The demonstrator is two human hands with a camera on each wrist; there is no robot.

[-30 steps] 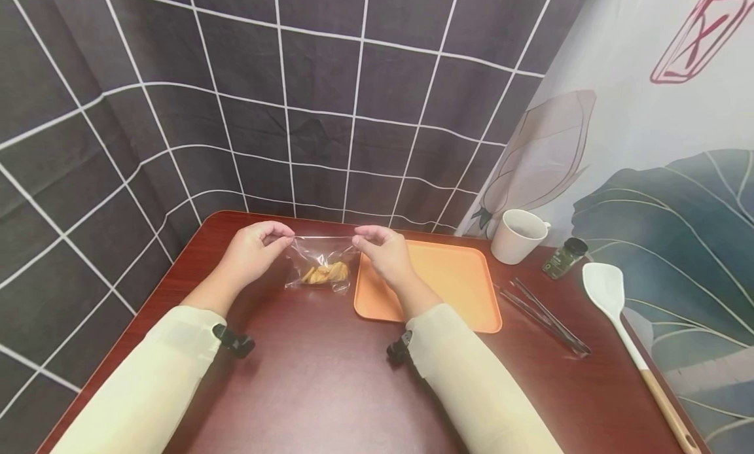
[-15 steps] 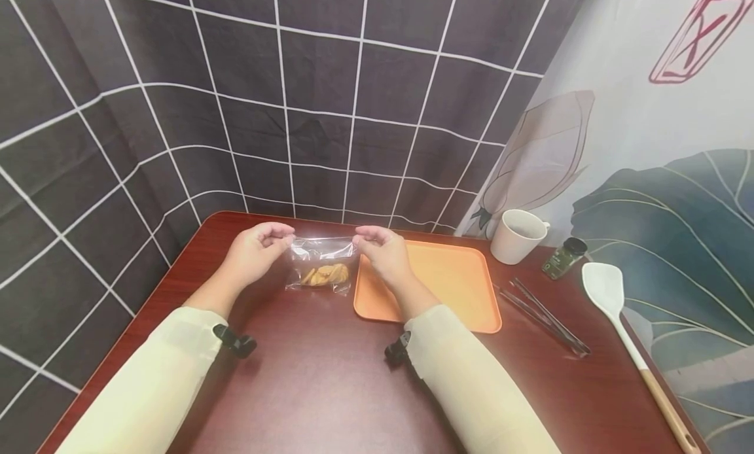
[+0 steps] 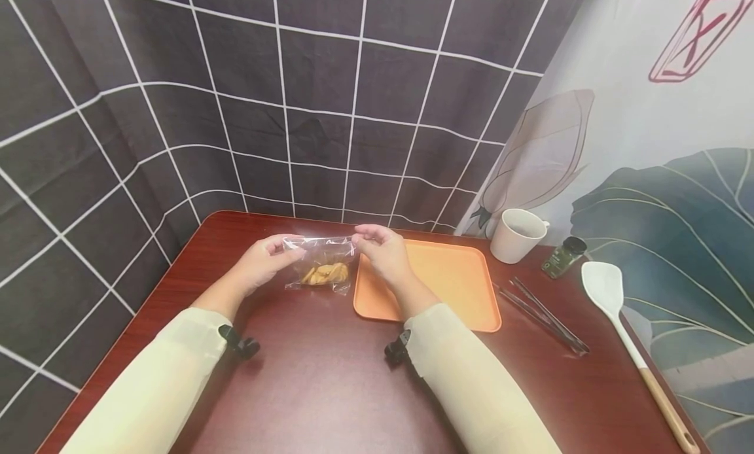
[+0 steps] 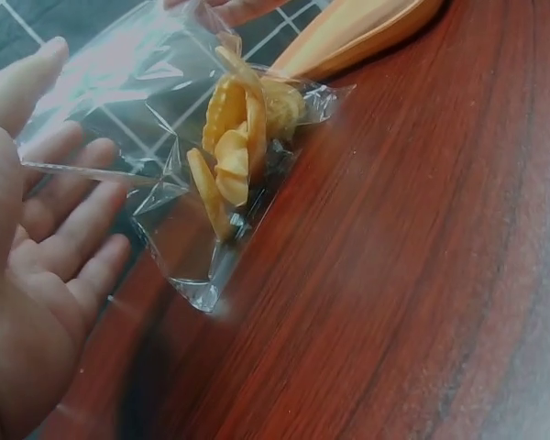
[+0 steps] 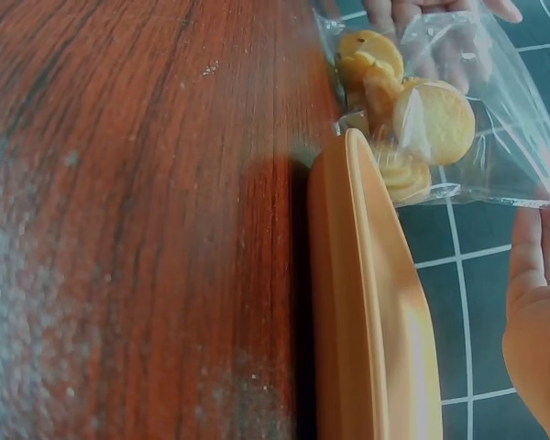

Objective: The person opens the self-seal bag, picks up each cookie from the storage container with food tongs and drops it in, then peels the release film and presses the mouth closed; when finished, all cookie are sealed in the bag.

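A clear plastic bag (image 3: 323, 250) stands near the back of the table, with several golden biscuits (image 3: 326, 274) at its bottom. At its upper right corner, my right hand (image 3: 386, 254) pinches the rim between thumb and fingers. On the other side, my left hand (image 3: 264, 263) is at the bag's upper left edge. In the left wrist view that hand's thumb (image 4: 32, 87) stands well apart from its fingers (image 4: 78, 206), which lie loosely against or behind the film. The right wrist view shows round biscuits (image 5: 433, 122) through the plastic, with the right fingertips at the bag's edge.
An orange tray (image 3: 450, 284) lies just right of the bag, partly under my right forearm. Farther right are a white mug (image 3: 517, 238), a green-labelled jar (image 3: 563, 259), metal tongs (image 3: 544, 316) and a white spatula (image 3: 605, 287) with a wooden handle. A dark checked curtain (image 3: 318, 140) hangs behind.
My left hand has let go of the bag's left corner and moved slightly down and right, its thumb spreading from the fingers. The right hand keeps its pinch; the bag stays in place.
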